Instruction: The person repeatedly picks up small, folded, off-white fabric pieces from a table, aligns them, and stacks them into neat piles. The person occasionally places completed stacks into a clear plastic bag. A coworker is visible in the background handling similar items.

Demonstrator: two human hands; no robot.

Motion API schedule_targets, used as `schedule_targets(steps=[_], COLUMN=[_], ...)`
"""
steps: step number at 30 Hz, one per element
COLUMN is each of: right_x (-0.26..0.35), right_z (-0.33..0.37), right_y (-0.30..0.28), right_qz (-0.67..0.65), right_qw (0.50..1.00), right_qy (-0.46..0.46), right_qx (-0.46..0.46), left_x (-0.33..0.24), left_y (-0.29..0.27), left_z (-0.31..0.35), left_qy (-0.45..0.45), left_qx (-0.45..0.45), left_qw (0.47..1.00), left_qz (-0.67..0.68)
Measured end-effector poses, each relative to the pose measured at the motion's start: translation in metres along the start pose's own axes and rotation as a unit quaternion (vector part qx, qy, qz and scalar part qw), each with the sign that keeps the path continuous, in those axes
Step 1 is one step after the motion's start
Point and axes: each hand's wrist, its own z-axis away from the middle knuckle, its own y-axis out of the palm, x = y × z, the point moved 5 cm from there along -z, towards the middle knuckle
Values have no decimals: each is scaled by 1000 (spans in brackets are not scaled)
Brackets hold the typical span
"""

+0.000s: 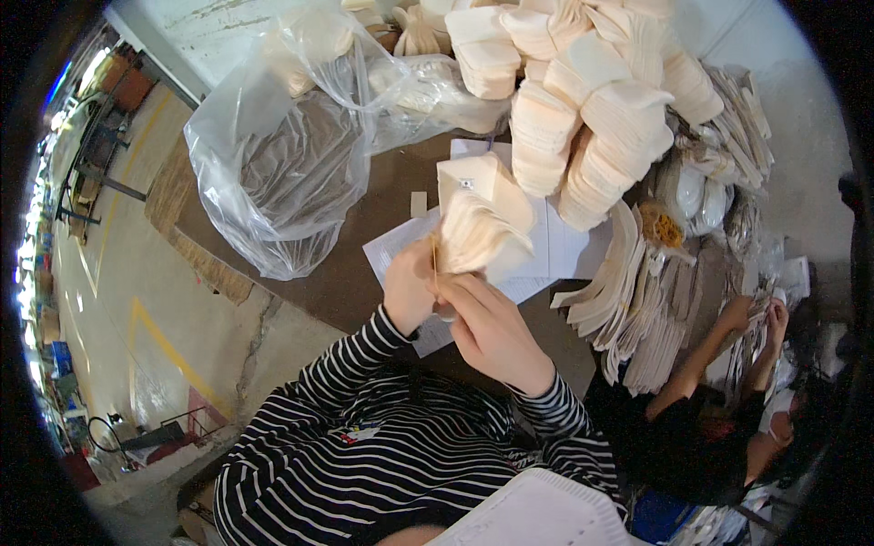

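Observation:
My left hand (pixel 410 289) and my right hand (pixel 490 328) are together in front of me over the brown table (pixel 364 209), both gripping one fanned bundle of thin cream-coloured paper pieces (pixel 473 232). The bundle spreads upward from my fingers. A thin yellowish band (pixel 433 255) runs along its left side by my left hand. Behind the bundle stands a cream folded piece (pixel 487 177) on white sheets of paper (pixel 546 246).
A large clear plastic bag (pixel 282 173) lies at the left of the table. Tall stacks of cream pieces (pixel 592 118) fill the back right, flat brown stacks (pixel 637 300) at right. Another person's hands (pixel 760 318) work at right. A white basket (pixel 537 510) sits in my lap.

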Motion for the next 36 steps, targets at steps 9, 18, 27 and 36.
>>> schedule_targets(steps=[9, 18, 27, 36], right_x=[-61, -101, -108, -119], right_z=[38, 78, 74, 77], right_y=[-66, -26, 38, 29], right_qz=[69, -45, 142, 75], right_qw=[963, 954, 988, 994], right_qy=[147, 247, 63, 72], right_qx=[-214, -164, -24, -39], left_x=[26, 42, -90, -121], left_y=[-17, -80, -169, -110], left_z=[2, -10, -118, -196], left_qy=[-128, -82, 275, 225], left_qx=[199, -77, -553, -293], left_qw=[876, 840, 732, 913], left_qz=[421, 531, 288, -175])
